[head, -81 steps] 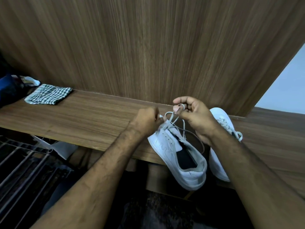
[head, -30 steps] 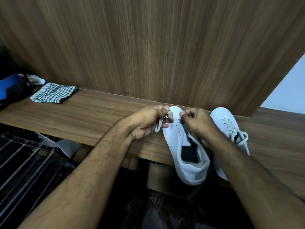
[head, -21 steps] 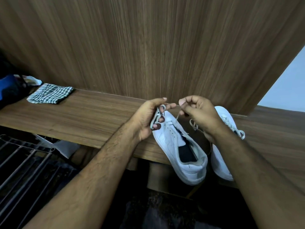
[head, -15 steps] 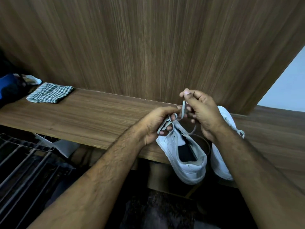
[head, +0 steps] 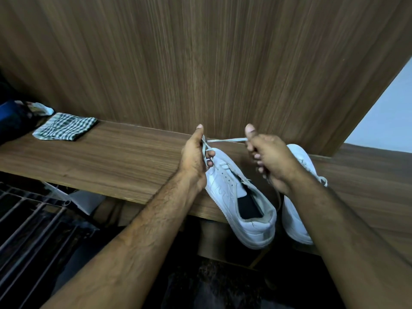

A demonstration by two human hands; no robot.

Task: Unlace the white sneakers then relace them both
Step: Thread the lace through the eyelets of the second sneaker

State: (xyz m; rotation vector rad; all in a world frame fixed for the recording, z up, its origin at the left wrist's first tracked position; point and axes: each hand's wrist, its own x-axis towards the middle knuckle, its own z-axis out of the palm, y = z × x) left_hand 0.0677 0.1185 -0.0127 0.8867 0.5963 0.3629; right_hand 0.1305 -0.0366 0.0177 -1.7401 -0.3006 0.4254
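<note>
Both hands closed on one lace (head: 225, 140), stretched taut between them above the toe of the near sneaker (head: 236, 192). Left hand (head: 194, 161): thumb and curled fingers pinch the lace at its 9 o'clock end. Right hand (head: 270, 162): fist shut on the 3 o'clock end, thumb up.

Judged step: working the lace at the toe eyelets; cannot tell whether it is going out or in.

You: keep the pull even on both sides, lace flat and untwisted, so the ends stay matched.

Near sneaker lies on the wooden shelf (head: 111, 161), heel overhanging at 6 o'clock. Second sneaker (head: 298, 219), laced, just beside at 3 o'clock, under your right wrist.
</note>
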